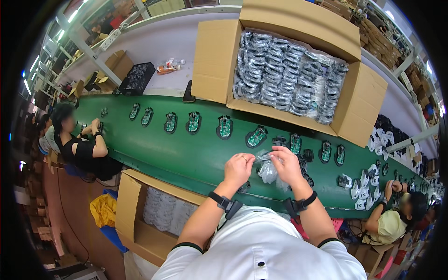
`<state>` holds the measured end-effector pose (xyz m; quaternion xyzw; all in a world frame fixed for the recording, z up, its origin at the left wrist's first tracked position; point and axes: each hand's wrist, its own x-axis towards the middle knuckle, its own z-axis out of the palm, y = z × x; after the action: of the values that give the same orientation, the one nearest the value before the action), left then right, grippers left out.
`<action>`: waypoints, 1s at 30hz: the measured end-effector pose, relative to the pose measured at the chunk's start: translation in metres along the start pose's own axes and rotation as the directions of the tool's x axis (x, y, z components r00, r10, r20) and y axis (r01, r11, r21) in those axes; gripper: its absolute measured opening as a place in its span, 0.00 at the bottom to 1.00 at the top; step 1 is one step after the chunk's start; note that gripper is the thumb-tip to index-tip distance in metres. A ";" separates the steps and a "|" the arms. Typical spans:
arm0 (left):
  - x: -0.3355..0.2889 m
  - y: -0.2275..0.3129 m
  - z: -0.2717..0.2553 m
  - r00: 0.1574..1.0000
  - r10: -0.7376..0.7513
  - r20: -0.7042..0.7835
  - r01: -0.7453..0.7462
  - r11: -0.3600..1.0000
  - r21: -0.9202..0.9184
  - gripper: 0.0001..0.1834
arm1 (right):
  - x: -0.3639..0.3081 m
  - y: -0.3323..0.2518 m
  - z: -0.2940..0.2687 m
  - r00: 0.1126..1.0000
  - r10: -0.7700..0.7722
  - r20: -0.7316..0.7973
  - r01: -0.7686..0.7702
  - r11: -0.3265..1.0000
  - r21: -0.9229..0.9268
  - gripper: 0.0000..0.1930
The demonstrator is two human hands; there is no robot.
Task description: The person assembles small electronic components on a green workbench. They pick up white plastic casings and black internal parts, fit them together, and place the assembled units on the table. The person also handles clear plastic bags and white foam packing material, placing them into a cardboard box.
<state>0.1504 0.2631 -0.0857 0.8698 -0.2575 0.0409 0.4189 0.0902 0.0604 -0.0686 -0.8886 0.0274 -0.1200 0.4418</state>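
Note:
A crinkled clear plastic bag (268, 171) hangs between my hands over the near side of a green work belt (196, 154). At its left end, the fingers of my left hand (239, 169) pinch the plastic. My right hand (286, 165) is closed on the bag's right side. Whether anything is inside the bag I cannot make out. Just beyond my hands lie mouse-shaped black shells with green circuit boards (256, 136), spaced in a row along the belt. Dark parts (305, 168) are clustered right beside my right hand, partly hidden by it.
Behind the belt a large open carton (214, 60) holds stacked bagged parts. Another carton (128, 210) with bagged parts stands below my left forearm. White shells (361, 191) lie to the right. One co-worker (91, 144) sits at the left, another (389, 219) at the right.

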 end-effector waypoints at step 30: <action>0.001 0.036 -0.027 0.803 0.577 -0.150 -0.573 0.816 0.075 0.17 | -0.034 0.037 0.002 0.691 0.027 0.723 -0.668 -0.358 0.652 0.11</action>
<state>0.1375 0.2644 -0.0428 0.7496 -0.4725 0.2413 0.3957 0.0597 0.0449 -0.1058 -0.1499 0.1238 0.2513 0.9482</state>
